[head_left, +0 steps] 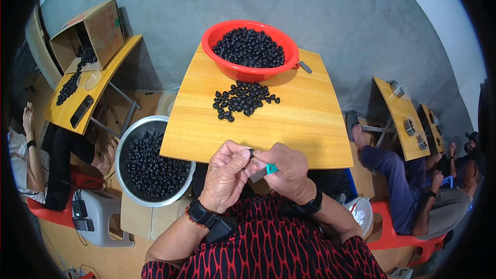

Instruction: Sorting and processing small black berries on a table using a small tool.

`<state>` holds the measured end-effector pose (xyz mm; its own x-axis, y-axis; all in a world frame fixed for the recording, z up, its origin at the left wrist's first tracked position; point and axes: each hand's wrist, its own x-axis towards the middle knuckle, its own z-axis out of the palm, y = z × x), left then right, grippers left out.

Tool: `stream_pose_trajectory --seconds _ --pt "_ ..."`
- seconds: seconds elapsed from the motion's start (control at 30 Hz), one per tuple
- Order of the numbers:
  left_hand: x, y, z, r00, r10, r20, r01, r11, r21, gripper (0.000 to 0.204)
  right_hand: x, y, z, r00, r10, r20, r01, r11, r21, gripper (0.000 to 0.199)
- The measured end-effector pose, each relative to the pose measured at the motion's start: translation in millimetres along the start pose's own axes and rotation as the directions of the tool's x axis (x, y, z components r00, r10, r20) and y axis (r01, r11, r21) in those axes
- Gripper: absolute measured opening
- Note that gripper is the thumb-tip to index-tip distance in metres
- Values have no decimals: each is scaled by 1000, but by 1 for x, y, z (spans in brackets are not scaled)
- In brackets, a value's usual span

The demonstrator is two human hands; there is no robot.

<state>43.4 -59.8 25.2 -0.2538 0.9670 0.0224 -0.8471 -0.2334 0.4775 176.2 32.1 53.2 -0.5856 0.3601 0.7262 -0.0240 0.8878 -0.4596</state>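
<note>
My left hand (223, 176) is closed, pinching a small black round piece (251, 153) between thumb and fingertips just past the table's near edge. My right hand (288, 171) is closed around a small knife with a teal part (271, 168); its flat grey blade points down and left. The right fingertips meet the left ones at the black piece. Beyond my hands, a loose pile of similar black pieces (243, 99) lies on the wooden table (258, 137). Behind it stands a red basin (250, 72) heaped with more of them.
A metal bowl (123, 170) of black pieces stands left of the table. A grey object (305, 67) lies beside the basin. At far left, a cardboard box (106, 31) spills pieces onto another table, near a phone (82, 111). People sit on both sides; a white bucket (366, 212) is at right.
</note>
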Motion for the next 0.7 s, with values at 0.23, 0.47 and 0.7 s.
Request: stream_pose_trajectory --seconds 0.23,0.47,0.7 --pt "0 3 -3 1000 -22 22 22 1000 3 5 -8 -3 -9 963 268 8 -267 953 141 24" --pt "-1 4 0 997 -73 31 74 997 -4 7 -16 -4 -27 759 619 201 -639 651 409 16" --pt "0 3 -1 996 -67 54 69 997 -27 7 -12 -5 -28 934 279 222 -327 920 218 21"
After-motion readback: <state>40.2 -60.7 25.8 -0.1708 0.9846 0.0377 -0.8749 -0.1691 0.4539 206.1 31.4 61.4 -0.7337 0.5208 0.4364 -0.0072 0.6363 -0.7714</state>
